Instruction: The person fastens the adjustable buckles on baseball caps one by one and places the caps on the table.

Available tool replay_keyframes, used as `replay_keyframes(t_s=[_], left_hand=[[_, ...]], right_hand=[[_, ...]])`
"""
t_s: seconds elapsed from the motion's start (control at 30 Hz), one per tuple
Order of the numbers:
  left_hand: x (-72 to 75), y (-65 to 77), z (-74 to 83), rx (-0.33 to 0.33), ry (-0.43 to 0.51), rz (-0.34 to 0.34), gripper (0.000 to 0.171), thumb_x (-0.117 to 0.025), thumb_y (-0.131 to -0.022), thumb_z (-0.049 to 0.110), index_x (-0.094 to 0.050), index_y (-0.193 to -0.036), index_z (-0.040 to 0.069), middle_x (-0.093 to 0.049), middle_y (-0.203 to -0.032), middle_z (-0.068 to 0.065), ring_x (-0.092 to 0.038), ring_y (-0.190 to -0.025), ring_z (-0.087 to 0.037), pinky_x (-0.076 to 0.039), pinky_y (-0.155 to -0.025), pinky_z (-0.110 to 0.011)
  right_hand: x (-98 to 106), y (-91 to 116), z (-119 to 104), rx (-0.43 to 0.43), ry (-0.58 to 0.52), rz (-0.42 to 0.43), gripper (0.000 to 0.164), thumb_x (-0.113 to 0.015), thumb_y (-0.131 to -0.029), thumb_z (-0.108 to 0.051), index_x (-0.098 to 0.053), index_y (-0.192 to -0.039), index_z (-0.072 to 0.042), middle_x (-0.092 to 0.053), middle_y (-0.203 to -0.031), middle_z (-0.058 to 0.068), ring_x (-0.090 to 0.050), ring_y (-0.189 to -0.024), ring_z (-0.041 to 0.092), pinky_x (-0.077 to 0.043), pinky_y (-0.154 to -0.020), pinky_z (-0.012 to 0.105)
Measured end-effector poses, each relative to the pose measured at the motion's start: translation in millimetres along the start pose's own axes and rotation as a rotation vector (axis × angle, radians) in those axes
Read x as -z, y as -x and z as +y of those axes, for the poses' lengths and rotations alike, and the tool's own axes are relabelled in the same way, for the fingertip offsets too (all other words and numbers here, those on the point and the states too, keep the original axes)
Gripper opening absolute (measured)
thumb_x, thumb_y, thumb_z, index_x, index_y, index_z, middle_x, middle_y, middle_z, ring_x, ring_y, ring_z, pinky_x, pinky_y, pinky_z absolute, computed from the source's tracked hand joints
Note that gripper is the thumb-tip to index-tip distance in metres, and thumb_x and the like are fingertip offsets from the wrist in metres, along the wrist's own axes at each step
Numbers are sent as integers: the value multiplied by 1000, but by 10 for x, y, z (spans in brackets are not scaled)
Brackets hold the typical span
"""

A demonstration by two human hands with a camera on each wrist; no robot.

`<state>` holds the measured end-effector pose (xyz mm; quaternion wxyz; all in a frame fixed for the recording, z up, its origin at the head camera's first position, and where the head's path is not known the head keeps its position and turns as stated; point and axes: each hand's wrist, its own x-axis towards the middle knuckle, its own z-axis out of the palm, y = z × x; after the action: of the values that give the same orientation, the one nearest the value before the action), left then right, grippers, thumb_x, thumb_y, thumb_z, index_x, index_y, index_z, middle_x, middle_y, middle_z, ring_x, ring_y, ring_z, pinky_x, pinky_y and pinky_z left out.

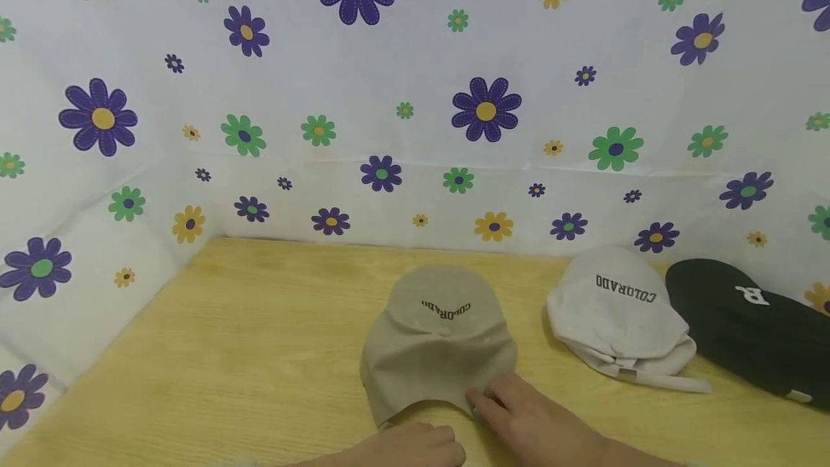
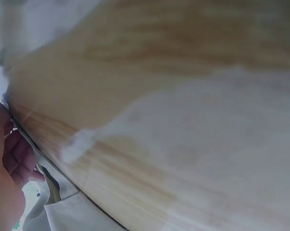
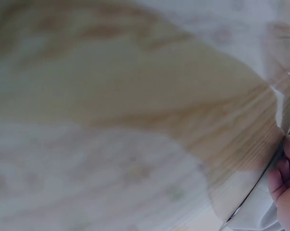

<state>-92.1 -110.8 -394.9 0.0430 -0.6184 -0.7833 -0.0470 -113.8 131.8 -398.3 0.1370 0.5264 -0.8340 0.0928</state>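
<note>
A khaki baseball cap [image 1: 436, 362] with dark COLORADO lettering lies on the wooden table, brim pointing away and back opening toward me. At its near right edge my right hand [image 1: 534, 420] pinches the rim between thumb and fingers. My left hand [image 1: 415, 445] has curled fingers at the near left edge of the opening, partly cut off by the frame. The left wrist view has those fingers against the cap's rim [image 2: 80, 211], near a slit in the fabric. In the right wrist view, curled fingers [image 3: 282, 175] meet the rim. The cap hides some fingertips.
To the right sits a pale COLORADO cap [image 1: 616, 308] with its strap trailing on the table. Beside it, a black cap [image 1: 746, 330] with a white R runs out of frame. Flower-printed cloth [image 1: 402, 143] hangs behind and left of the wooden table [image 1: 259, 352].
</note>
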Motion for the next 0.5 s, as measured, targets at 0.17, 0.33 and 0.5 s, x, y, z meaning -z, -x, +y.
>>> replay_keyframes(t_s=[0.17, 0.33, 0.5], left_hand=[[23, 10, -5, 144, 245, -2, 16, -54, -100, 28, -64, -94, 16, -56, -85, 13, -42, -76, 10, -31, -68, -1], [22, -3, -20, 152, 337, 44, 21, -49, -103, 29, -64, -99, 14, -57, -89, 11, -44, -79, 9, -35, -73, -3], [-39, -23, -15, -57, 39, 277, 9, -61, -95, 25, -63, -98, 17, -59, -90, 8, -48, -80, 3, -34, -78, -5]], right_hand=[[5, -36, -20, -6, 77, 23, 48, -66, -94, -36, -64, -126, -1, -53, -104, -3, -44, -93, 3, -46, -78, 17], [17, -62, 0, -4, 134, 113, 39, -75, -79, -6, -67, -116, -2, -56, -100, -1, -49, -90, 8, -49, -77, 22], [31, -80, -4, -36, 207, 130, 27, -73, -82, -15, -71, -109, -14, -57, -104, -4, -51, -96, 11, -48, -83, 31]])
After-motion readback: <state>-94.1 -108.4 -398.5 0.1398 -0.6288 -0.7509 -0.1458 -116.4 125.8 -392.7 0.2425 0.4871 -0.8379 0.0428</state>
